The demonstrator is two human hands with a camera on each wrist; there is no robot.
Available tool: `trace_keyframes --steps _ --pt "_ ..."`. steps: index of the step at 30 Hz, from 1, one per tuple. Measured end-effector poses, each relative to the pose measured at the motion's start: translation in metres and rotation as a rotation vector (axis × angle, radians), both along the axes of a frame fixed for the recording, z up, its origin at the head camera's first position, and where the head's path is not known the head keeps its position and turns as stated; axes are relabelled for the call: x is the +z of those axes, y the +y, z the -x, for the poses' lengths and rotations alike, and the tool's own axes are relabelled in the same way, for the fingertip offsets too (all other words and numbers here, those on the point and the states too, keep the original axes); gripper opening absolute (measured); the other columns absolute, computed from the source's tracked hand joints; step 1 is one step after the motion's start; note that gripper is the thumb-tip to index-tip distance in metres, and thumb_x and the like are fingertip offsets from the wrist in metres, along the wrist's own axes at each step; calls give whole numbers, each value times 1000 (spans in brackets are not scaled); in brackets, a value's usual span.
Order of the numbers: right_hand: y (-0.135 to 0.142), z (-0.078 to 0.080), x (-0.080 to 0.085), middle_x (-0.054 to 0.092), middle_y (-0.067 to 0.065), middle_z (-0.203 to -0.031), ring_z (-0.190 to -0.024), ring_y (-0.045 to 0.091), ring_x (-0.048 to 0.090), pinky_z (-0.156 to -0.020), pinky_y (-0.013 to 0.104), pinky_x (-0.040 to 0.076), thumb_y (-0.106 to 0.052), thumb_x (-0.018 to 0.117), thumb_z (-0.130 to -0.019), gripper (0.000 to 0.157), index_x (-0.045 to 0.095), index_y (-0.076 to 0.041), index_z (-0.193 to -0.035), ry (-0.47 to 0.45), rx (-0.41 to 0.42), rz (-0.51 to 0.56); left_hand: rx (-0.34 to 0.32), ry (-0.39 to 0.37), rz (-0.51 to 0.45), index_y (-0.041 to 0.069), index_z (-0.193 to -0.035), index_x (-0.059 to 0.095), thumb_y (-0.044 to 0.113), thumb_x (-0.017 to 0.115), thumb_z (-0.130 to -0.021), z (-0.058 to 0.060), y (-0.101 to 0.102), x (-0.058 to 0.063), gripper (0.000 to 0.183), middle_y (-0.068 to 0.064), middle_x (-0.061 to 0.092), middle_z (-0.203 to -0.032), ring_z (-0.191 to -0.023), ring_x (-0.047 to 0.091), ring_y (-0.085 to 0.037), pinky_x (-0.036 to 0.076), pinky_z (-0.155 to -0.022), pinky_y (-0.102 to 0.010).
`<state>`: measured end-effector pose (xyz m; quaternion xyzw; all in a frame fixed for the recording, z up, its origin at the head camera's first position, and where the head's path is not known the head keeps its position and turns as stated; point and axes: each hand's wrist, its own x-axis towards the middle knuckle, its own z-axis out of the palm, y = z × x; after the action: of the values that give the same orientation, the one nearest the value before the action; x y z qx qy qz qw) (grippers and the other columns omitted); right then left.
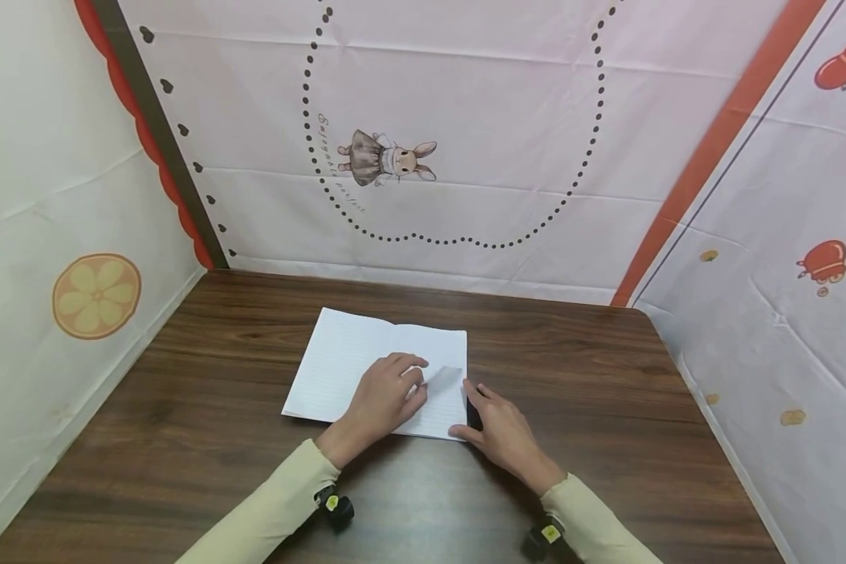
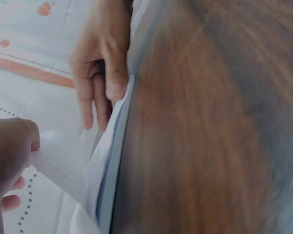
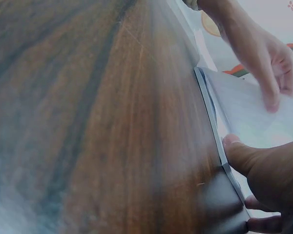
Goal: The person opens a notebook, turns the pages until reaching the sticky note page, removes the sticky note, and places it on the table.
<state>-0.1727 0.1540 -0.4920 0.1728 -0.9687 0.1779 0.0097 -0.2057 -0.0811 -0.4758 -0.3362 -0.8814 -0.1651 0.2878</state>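
Note:
An open notebook (image 1: 345,360) with white lined pages lies on the table. Over its right half, my left hand (image 1: 388,392) pinches a lifted page (image 2: 63,165) between thumb and fingers; in the right wrist view that page (image 3: 249,102) slopes up to the fingertips. My right hand (image 1: 504,431) grips the notebook's right edge, its thumb (image 3: 234,148) on top of the pages and its fingers at the side. A dark strip (image 1: 474,413) shows between that hand and the paper. Along the near side runs the thin grey edge of the cover (image 2: 118,161).
The brown wood-grain table (image 1: 254,329) extends around the notebook on all sides. White printed sheets hang behind it (image 1: 465,117) and at the left and right. A small black device with a yellow mark (image 1: 338,509) is strapped on each wrist.

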Motion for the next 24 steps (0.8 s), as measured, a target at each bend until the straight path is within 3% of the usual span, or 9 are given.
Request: trace_keyframes --steps 7,15,19,24 --pt "2 0 1 56 13 -149 -138 40 51 -106 59 46 -45 77 -88 60 67 -12 -137 35 90 4 61 136 -64 12 -83 72 17 82 -85 3 -16 12 11 -7 72 -115 -111 68 -28 57 -92 -43" --pt "3 -1 2 54 13 -151 -140 43 48 -110 59 43 -45 73 -92 58 64 -15 -141 14 135 -9 112 226 19 7 -77 67 12 81 -83 -1 -42 22 15 -20 64 -134 -131 57 -41 45 -107 -62" --pt "3 -1 4 53 13 -151 -141 43 46 -111 59 42 -45 72 -92 59 63 -15 -142 0 134 -16 129 238 86 5 -76 65 10 77 -83 0 -61 24 14 -23 60 -140 -135 52 -44 40 -113 -59" --pt "4 -1 4 52 15 -152 -142 43 45 -112 58 41 -44 72 -93 59 62 -14 -142 -2 148 -10 193 176 125 2 -77 66 10 74 -84 -2 -88 24 13 -24 59 -142 -138 48 -46 36 -115 -59"
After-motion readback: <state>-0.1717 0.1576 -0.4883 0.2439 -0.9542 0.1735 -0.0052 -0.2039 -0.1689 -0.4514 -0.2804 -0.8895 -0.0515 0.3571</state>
